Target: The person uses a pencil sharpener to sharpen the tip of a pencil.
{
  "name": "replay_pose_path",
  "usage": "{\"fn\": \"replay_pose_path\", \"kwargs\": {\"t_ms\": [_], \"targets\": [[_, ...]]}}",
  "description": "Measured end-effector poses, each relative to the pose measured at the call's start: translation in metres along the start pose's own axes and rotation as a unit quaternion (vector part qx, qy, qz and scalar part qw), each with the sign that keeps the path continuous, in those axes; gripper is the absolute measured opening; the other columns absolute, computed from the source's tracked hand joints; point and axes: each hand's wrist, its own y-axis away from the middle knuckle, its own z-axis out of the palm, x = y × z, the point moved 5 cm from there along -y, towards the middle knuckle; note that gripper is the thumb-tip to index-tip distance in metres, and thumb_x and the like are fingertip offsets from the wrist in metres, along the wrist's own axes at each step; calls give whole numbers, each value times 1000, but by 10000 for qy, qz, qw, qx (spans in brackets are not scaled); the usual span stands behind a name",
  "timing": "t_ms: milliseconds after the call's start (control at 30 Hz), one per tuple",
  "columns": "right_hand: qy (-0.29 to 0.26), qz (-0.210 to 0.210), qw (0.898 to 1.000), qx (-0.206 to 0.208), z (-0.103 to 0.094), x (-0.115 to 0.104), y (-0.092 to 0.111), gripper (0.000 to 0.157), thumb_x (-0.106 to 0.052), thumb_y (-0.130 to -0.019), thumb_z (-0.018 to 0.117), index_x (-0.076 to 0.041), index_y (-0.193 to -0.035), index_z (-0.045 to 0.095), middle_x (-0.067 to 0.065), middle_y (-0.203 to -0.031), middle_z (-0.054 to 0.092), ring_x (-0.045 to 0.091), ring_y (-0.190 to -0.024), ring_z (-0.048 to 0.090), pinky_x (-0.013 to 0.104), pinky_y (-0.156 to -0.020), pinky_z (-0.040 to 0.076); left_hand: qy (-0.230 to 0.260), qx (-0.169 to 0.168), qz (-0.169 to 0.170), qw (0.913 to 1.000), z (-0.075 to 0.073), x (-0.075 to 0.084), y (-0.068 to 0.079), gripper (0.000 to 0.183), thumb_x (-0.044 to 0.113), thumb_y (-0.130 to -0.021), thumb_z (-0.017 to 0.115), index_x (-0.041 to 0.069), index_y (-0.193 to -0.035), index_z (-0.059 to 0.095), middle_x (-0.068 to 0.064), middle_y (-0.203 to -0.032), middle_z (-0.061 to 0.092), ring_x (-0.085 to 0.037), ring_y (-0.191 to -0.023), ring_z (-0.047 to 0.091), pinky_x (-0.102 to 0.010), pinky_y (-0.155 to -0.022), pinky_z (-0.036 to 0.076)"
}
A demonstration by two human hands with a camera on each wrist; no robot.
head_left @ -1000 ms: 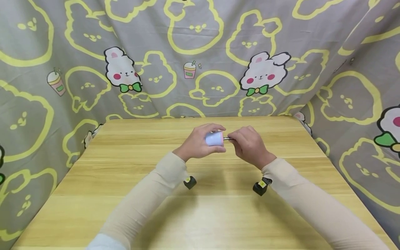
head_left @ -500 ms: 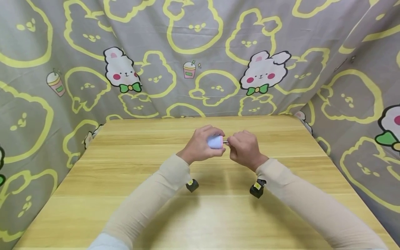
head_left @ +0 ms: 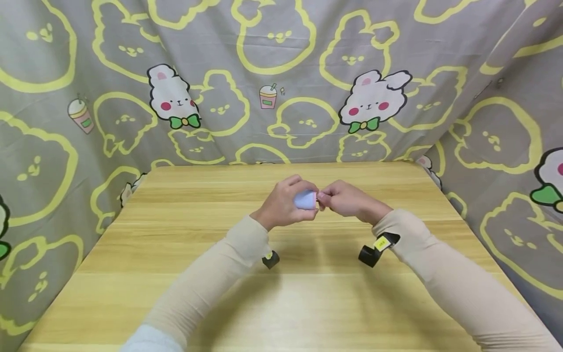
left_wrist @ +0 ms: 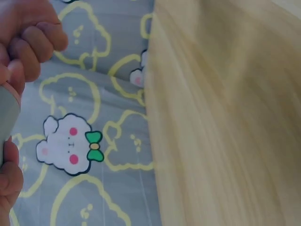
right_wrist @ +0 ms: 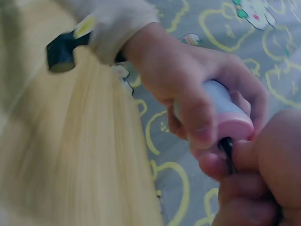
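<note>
A light blue cylinder (head_left: 303, 200) with a pink end (right_wrist: 238, 125) lies sideways in my left hand (head_left: 280, 204), whose fingers and thumb curl round it above the table. From a hole in that pink end a thin dark rod (right_wrist: 229, 151) sticks out. My right hand (head_left: 348, 199) pinches the rod close to the cylinder's end, and its fingers hide the rod's far part. In the left wrist view, only part of the blue body (left_wrist: 8, 115) shows at the left edge, with the right hand's curled fingers above it.
Beneath both hands is a light wooden table (head_left: 308, 293). A grey curtain (head_left: 246, 142) with yellow outlines and rabbit prints hangs behind and at both sides. Black wrist cameras hang under the sleeves, the right one (head_left: 370, 255) close above the table.
The right hand has turned and shifted its fingers on the rod, its wrist swinging out to the right. Less of the rod shows now. The left hand keeps its hold, moved slightly right.
</note>
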Motion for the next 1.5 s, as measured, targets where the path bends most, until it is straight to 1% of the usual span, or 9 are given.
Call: {"fn": "replay_pose_path", "kwargs": {"t_ms": [133, 233, 533, 667, 800, 1100, 1233, 1367, 1500], "targets": [[236, -1040, 9924, 606, -7, -7, 6, 14, -7, -100, 50, 1, -105, 60, 6, -79, 54, 16, -59, 52, 30, -57, 47, 40, 162, -232, 9996, -6, -2, -4, 34, 18, -69, 80, 6, -99, 68, -8, -90, 63, -19, -75, 59, -22, -60, 49], [980, -2344, 9579, 1334, -9, -10, 13, 8, 1, -95, 57, 2, -103, 57, 10, -89, 59, 18, -70, 62, 33, -63, 53, 133, 232, -366, 9990, -11, -2, -7, 36, 18, -69, 80, 6, -100, 67, -9, -92, 64, -21, -77, 59, -24, -59, 49], [3621, -4879, 6728, 4222, -4, 1, 27, 35, -33, -102, 50, -4, -83, 58, 5, -65, 50, 21, -52, 48, 37, -50, 37, 504, 311, -526, 9969, -15, 2, -9, 36, 17, -69, 81, 5, -101, 68, -8, -97, 67, -19, -80, 59, -26, -61, 50], [3420, -5429, 6122, 4620, -2, 4, 27, 32, -24, -101, 52, -4, -76, 55, 5, -61, 41, 22, -47, 38, 36, -44, 31, 633, 255, -565, 9961, -10, 3, -11, 37, 17, -69, 81, 5, -101, 67, -8, -96, 66, -17, -79, 58, -26, -60, 50], [3041, -5574, 6305, 4465, 2, 3, 25, 33, -14, -99, 48, -4, -68, 48, 3, -58, 36, 19, -44, 30, 33, -39, 27, 650, 196, -528, 9963, -7, 2, -11, 36, 17, -70, 81, 5, -101, 67, -7, -96, 65, -17, -78, 57, -25, -60, 50], [2071, -4233, 8361, 2808, 5, 0, 14, 35, -9, -97, 57, -11, -66, 40, -6, -53, 34, 2, -44, 24, 21, -39, 23, 345, 204, -228, 9989, -11, -3, -1, 35, 15, -69, 80, 4, -100, 66, -9, -94, 63, -19, -75, 58, -24, -58, 50], [1557, -3679, 8842, 2419, 2, 0, 13, 35, 5, -87, 64, -12, -67, 40, -9, -55, 34, 0, -45, 27, 21, -40, 24, 264, 161, 29, 9995, -10, -1, -1, 35, 15, -70, 80, 4, -100, 66, -10, -93, 61, -20, -75, 58, -23, -59, 51], [2126, -3855, 8569, 2680, 1, -2, 18, 30, -9, -96, 59, -10, -69, 44, -6, -54, 38, 3, -43, 30, 23, -39, 26, 316, 216, 9, 9993, -11, -1, -2, 36, 14, -70, 81, 3, -101, 66, -10, -93, 61, -20, -76, 58, -24, -59, 50], [3201, -4384, 7663, 3437, 5, -4, 25, 35, -28, -102, 49, -4, -79, 56, 3, -62, 51, 14, -48, 44, 29, -43, 37, 462, 300, -266, 9981, -10, -3, -2, 37, 16, -70, 82, 4, -102, 66, -9, -95, 64, -18, -76, 57, -25, -59, 50]]}}
